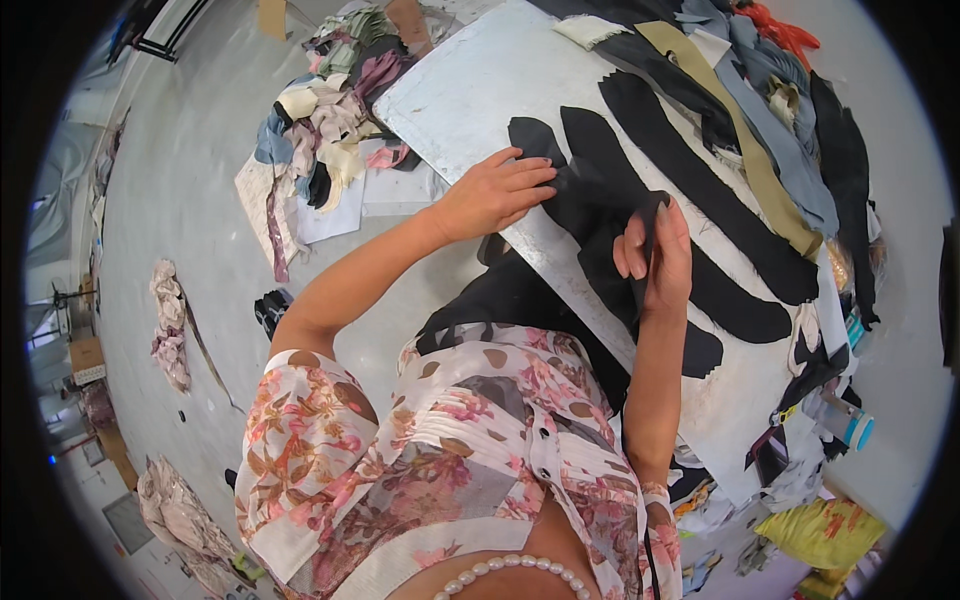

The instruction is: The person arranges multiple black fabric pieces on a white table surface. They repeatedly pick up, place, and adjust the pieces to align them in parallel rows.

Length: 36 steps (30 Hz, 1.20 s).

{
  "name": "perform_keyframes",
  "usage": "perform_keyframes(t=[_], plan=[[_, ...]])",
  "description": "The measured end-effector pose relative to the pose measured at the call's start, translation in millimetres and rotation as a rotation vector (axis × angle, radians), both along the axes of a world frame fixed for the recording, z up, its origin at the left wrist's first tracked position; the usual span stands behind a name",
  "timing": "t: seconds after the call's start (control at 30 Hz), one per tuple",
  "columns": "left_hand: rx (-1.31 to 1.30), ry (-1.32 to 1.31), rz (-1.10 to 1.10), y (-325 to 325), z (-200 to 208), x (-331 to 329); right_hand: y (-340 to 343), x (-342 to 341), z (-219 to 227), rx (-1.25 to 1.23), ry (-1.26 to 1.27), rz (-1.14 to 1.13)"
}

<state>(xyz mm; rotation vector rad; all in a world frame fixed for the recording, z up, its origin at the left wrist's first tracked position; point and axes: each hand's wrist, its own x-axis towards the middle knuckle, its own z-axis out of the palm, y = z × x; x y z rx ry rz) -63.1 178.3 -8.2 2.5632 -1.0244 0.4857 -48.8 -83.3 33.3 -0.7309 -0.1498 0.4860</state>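
Nearest, black cloth [520, 300] lies over the lap, by the near edge of the worktop [470, 75]. Just past this edge is the black piece [585, 195], on top of other dark layers. The L hand [495, 195] rests on it w/ fingers straight, slightly apart; its thumb I cannot see. The R hand [660, 250] pinches a raised fold, prob. of same piece, b/w thumb and fingers.

Risk: if L hand presses too little, the piece may slip over the near edge; a strong R pull may crease it or drag layers below, b/c black on black hides the borders.

Farther, black strips [715, 190] run approx. parallel to the near edge. Bare room is mainly toward the L corner; toward the far edge a cloth heap [740, 130] limits moving. Beyond the L corner, scraps [340, 125] lie in a pile.
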Motion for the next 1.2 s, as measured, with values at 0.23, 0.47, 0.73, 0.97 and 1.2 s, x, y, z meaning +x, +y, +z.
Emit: perform_keyframes(t=[0.23, 0.47, 0.73, 0.97, 1.2], plan=[[0.026, -0.08, 0.081, 49, 2, -4, -11, -8, -25, 0.29, 0.063, -0.158], [0.015, -0.009, 0.145, 44, 17, -11, 1, -10, -28, 0.163, 0.068, -0.159], [-0.322, 0.196, 0.024, -49, 32, -14, 8, -3, -23, 0.06, 0.051, -0.127], [-0.343, 0.22, 0.147, -75, 7, -20, 11, 5, -1, -0.582, -0.181, 0.035], [-0.453, 0.188, 0.326, -98, -5, -27, 25, -7, -4, -1.02, -0.753, -0.14]])
